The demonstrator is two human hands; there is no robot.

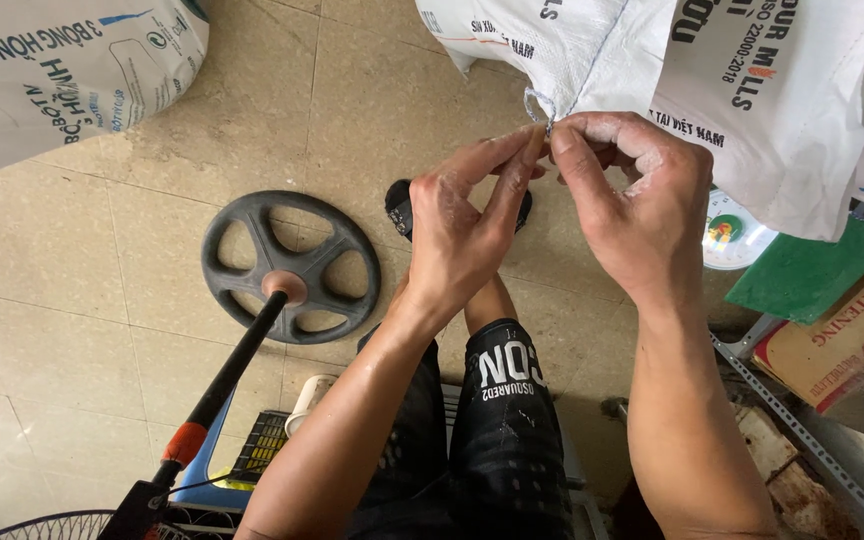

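A round black fan base (292,268) on its pole stands on the tiled floor (72,330) below the hands, another printed sack (62,70) lies upper left, and a green board (802,275) and cardboard box (847,340) crowd the right. The white woven sack (752,90) hangs at the top, its corner stitched with pale thread (537,102). Left hand (467,230) and right hand (637,210) meet, fingertips pinched together on that thread at the sack's lower edge, with bare floor to the left

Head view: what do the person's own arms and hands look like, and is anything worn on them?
Both forearms are bare, with no sleeves, gloves, watch or rings in view. The left hand and right hand carry a pale powdery dusting, heaviest on the right hand's knuckles and fingers. The nails look short.
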